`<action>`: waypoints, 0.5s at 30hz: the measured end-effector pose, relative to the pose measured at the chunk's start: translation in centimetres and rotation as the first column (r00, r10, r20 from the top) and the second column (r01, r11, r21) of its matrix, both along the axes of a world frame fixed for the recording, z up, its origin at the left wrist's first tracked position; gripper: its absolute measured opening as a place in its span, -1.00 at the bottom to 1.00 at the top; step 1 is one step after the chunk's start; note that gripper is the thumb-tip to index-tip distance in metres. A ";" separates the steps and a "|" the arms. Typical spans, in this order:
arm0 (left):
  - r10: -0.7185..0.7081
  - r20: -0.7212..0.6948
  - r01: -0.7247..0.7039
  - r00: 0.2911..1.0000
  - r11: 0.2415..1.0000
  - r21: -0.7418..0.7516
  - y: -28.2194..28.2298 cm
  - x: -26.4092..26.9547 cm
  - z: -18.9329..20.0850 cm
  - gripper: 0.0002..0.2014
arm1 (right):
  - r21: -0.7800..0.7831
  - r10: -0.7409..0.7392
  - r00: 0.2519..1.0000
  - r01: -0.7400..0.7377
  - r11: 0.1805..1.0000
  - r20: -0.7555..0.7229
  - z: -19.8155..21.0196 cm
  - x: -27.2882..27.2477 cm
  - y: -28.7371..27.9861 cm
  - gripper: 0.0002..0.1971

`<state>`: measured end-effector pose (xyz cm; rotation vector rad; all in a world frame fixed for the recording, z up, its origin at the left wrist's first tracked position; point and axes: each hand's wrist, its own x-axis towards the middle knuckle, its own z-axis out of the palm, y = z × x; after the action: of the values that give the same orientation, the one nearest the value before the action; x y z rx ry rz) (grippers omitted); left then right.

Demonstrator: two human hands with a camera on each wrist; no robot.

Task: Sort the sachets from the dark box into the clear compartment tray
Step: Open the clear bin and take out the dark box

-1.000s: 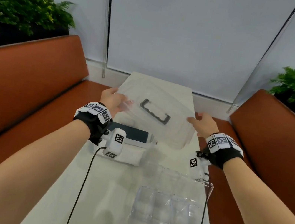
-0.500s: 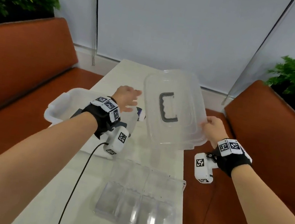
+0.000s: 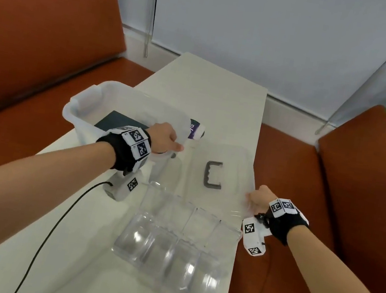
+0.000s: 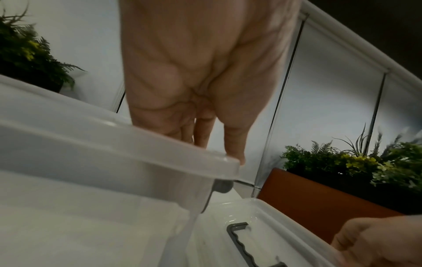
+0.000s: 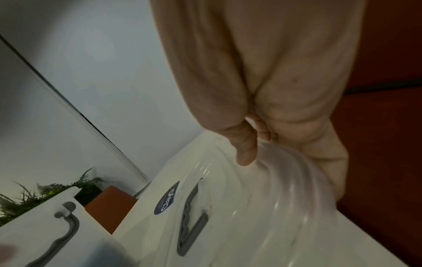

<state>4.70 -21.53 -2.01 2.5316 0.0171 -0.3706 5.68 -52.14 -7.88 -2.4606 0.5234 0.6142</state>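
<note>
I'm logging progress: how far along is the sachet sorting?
Done: the lid is off the bin. In hand: the right hand grips it at the table's edge; the left hand holds the bin rim. Left: the dark box sits unopened, the tray empty.

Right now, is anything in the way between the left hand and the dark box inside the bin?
Nothing visible blocks it. The lid lies on the table beside the bin, gripped by the right hand. The left hand holds the bin's rim, directly beside the dark box.
</note>
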 end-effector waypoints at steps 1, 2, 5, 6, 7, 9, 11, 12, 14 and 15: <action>-0.003 0.000 0.003 1.000 1.000 -0.001 0.1 0.0 -0.1 -0.60 | -0.017 0.031 0.999 -0.032 0.999 -0.040 -0.1 0.1 0.1 -0.61; -0.004 0.002 0.004 1.000 1.000 -0.005 0.1 0.0 -0.2 -0.63 | -0.016 0.045 0.997 -0.046 0.999 -0.066 -0.1 0.1 0.1 -0.59; -0.011 0.012 0.011 1.000 1.000 -0.016 0.2 0.2 -0.4 -0.66 | 0.015 0.086 0.990 -0.085 0.996 -0.114 -0.4 0.5 0.0 -0.56; -0.009 0.014 0.010 1.000 1.000 -0.018 0.2 0.2 -0.5 -0.67 | 0.016 0.102 0.986 -0.100 0.995 -0.129 -0.5 0.6 0.0 -0.58; -0.008 0.013 0.008 1.000 1.000 -0.020 0.2 0.3 -0.6 -0.67 | 0.025 0.116 0.983 -0.113 0.993 -0.144 -0.6 0.7 0.0 -0.59; -0.006 0.009 0.006 1.000 1.000 -0.020 0.3 0.3 -0.7 -0.67 | 0.064 0.131 0.973 -0.120 0.991 -0.188 -0.6 0.8 0.1 -0.57; -0.004 0.003 0.004 1.000 1.000 -0.027 0.3 0.3 -0.7 -0.68 | 0.123 0.113 0.967 -0.086 0.989 -0.231 -0.6 0.6 0.1 -0.59; -0.004 0.002 0.004 1.000 0.999 -0.033 0.3 0.3 -0.7 -0.66 | 0.146 0.097 0.965 -0.063 0.987 -0.244 -0.5 0.3 0.1 -0.62; -0.006 0.001 0.006 1.000 0.999 -0.048 0.2 0.3 -0.7 -0.61 | 0.182 0.073 0.968 -0.029 0.983 -0.240 -0.6 -0.3 0.1 -0.67; -0.007 0.003 0.007 1.000 0.999 -0.053 0.2 0.3 -0.7 -0.59 | 0.183 0.081 0.969 -0.038 0.982 -0.232 -0.4 -0.6 0.1 -0.67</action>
<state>4.95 -21.28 -2.67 2.4802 -0.0023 -0.3657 5.12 -52.07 -8.29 -2.2541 0.4659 0.9483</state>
